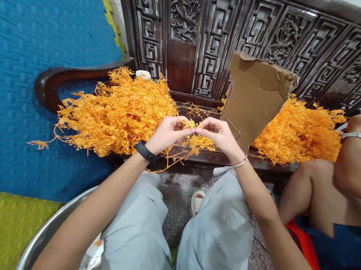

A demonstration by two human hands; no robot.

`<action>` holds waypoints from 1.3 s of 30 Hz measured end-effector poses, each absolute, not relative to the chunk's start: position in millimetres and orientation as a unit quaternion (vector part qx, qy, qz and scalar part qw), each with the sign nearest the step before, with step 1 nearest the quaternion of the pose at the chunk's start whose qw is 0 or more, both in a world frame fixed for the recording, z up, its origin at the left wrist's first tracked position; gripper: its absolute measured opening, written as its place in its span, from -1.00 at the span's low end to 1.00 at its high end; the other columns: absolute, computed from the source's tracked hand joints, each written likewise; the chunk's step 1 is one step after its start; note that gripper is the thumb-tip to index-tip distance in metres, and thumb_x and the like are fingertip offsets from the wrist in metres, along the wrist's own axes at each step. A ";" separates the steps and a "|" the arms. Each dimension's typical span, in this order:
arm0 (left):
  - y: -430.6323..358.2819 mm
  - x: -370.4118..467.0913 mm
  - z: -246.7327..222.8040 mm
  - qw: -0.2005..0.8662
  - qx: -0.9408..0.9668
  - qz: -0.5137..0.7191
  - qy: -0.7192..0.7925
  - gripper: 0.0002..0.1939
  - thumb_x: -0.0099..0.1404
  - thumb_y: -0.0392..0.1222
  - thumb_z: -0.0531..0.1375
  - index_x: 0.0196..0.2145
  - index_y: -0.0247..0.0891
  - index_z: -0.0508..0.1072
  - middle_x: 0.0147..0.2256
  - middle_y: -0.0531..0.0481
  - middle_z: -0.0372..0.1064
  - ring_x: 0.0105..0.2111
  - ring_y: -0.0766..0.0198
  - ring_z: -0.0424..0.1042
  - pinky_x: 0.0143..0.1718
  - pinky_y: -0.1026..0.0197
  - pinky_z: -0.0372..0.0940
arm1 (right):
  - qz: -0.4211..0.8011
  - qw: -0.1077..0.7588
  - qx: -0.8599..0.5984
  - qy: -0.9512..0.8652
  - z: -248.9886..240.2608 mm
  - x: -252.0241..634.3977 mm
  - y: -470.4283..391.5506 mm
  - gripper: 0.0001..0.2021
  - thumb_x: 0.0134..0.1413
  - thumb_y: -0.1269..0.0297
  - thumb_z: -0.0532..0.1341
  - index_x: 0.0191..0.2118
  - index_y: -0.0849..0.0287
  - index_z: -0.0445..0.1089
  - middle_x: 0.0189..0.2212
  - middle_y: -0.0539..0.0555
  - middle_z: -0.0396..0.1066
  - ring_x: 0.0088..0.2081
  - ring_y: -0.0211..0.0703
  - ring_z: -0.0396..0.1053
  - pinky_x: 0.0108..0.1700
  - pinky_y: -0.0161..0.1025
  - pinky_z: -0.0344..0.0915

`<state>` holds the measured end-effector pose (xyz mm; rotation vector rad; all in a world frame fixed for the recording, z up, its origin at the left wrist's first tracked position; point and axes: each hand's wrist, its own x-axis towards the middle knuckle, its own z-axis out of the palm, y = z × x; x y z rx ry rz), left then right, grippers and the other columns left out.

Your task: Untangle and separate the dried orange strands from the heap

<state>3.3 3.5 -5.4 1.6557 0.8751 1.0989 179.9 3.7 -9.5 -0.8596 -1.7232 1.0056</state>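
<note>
My left hand (pixel 174 130) and my right hand (pixel 214 133) meet fingertip to fingertip over the front of the bench. Both pinch a thin, branching orange plastic sprig (pixel 191 124), and the fingers hide part of it. More of its strands hang below my left hand. Just left of that hand rises a big heap of the same orange sprigs (pixel 117 110). A few loose orange pieces (pixel 206 142) lie on the bench beneath my hands. A black band is on my left wrist and a thin bangle on my right.
An upright cardboard sheet (pixel 256 99) stands right of my hands, with another orange heap (pixel 299 132) beyond it. A co-worker's arm (pixel 354 162) and knee are at far right. The carved wooden bench back (pixel 181 66) rises behind. A metal basin (pixel 44 232) sits at lower left.
</note>
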 end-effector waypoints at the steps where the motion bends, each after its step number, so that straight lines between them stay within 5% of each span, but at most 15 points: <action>1: 3.8 2.0 -5.2 0.482 0.672 0.440 0.350 -0.75 -0.01 -0.11 0.31 -0.58 -0.31 0.34 -0.71 0.15 0.15 -0.74 0.52 0.09 -0.69 0.37 -0.01 | 0.418 0.466 -0.348 -0.698 -8.7 180.0 3.6 -0.83 -0.12 0.22 0.31 -0.48 0.20 0.36 -0.49 -0.02 0.37 -0.42 -0.30 0.30 -0.31 -0.29 0.23; 18: -0.9 3.8 -6.9 0.708 0.552 0.405 0.174 -0.84 -0.05 -0.25 0.30 -0.61 -0.35 0.39 -0.83 0.23 -0.02 -0.84 0.58 -0.10 -0.81 0.44 -0.19 | 0.614 0.437 -0.181 -0.632 -4.5 168.7 -8.3 -0.80 -0.08 0.24 0.30 -0.45 0.22 0.29 -0.49 -0.03 0.32 -0.42 -0.33 0.28 -0.30 -0.31 0.20; 39: -19.8 2.3 0.9 0.723 0.603 0.310 0.129 -0.88 -0.19 -0.37 0.33 -0.71 -0.35 0.43 -0.84 0.12 0.12 -0.83 0.54 0.02 -0.81 0.46 -0.11 | 0.689 0.359 -0.016 -0.630 -14.1 166.0 -18.3 -0.81 -0.07 0.28 0.30 -0.46 0.26 0.29 -0.55 -0.02 0.24 -0.50 -0.36 0.21 -0.44 -0.39 0.16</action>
